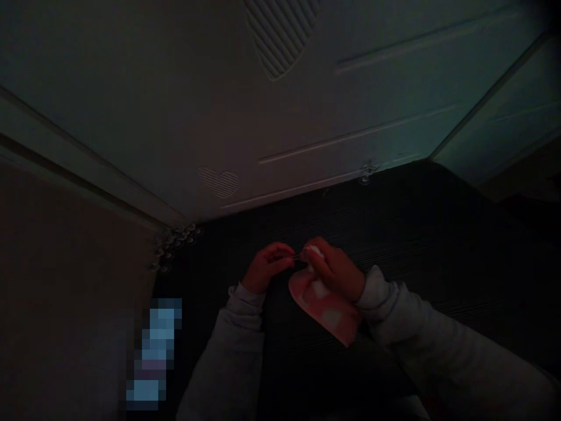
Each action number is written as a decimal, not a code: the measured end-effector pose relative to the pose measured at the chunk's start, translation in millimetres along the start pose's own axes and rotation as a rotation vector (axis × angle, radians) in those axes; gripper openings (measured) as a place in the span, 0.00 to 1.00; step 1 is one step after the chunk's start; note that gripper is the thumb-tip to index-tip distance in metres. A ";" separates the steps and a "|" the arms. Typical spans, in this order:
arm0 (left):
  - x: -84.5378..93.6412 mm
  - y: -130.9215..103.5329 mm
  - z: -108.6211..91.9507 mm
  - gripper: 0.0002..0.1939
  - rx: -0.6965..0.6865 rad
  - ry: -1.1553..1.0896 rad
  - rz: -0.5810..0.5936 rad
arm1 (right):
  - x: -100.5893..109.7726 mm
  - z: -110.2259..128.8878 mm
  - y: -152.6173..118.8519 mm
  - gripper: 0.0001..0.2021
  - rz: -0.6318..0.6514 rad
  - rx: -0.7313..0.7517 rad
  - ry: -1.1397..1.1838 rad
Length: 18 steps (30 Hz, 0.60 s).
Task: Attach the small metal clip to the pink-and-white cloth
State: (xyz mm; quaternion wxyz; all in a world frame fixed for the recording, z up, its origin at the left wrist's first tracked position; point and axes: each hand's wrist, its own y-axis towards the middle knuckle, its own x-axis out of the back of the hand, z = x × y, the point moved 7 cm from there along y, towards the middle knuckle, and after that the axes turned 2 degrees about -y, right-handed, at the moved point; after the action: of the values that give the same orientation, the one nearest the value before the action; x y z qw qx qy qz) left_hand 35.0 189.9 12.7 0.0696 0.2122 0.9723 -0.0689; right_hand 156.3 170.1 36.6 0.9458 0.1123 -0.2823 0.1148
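Note:
In the dim head view, my left hand (265, 268) pinches the end of a small, thin, shiny piece (298, 256) between thumb and fingertips. Close on its right, my right hand (338, 268) is closed on a pink cloth (329, 304) with white patches. The cloth is bunched at my right fingertips, against the other end of the shiny piece, and its loose part hangs below the hand. What kind of piece it is, I cannot make out; the cloth and fingers cover part of it.
Beneath my hands is a dark, wood-grained surface (272, 362). A pale panel (298, 134) with ribbed hearts stands behind it. Several small shiny pieces (177, 241) are heaped at the left corner; a smaller group (367, 173) lies by the panel. A pixelated bright patch (155, 351) is lower left.

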 end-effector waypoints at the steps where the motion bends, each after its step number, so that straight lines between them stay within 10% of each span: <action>1: -2.0 -0.6 -0.2 0.10 0.004 -0.017 0.022 | 1.7 -2.1 0.6 0.10 -0.017 -0.004 0.027; 18: -6.0 -6.6 -5.1 0.16 -0.047 0.000 -0.012 | 17.0 -9.6 -0.6 0.13 -0.262 0.009 0.242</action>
State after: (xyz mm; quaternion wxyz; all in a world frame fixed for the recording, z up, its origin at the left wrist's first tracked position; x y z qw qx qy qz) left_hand 37.1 182.4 19.4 0.0739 0.2049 0.9749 -0.0466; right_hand 175.3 174.8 38.1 0.9792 0.1378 -0.1491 0.0047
